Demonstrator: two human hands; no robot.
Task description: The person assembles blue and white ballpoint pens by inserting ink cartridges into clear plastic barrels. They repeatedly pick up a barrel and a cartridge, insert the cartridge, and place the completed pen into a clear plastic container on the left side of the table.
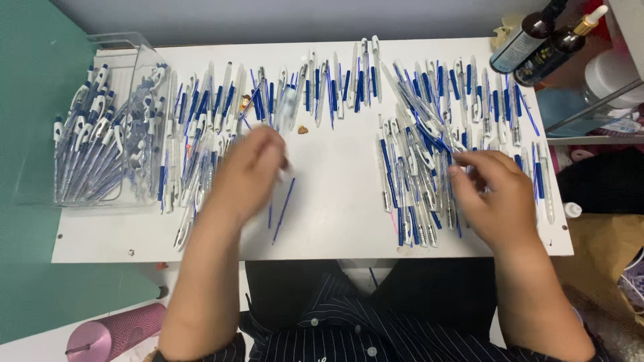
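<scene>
White table (322,234) holds pens; left hand (251,171) pinches a clear barrel (288,110), right hand (493,191) fingers the pen pile (419,181).

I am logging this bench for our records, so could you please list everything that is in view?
white board: one, white, centre, serving as the work surface
pen barrels: many, white with blue, spread across the board's left, top and right
loose refills: a few, blue, centre of the board
clear tray: one, transparent, left end, filled with white and blue pens
dark bottles: two, brown-black, top right
tumbler: one, pink, bottom left
striped shirt: one, dark with thin stripes, bottom centre
left hand: one, blurred, over the centre-left pens; grip unclear
right hand: one, fingers among the right-hand pens
</scene>
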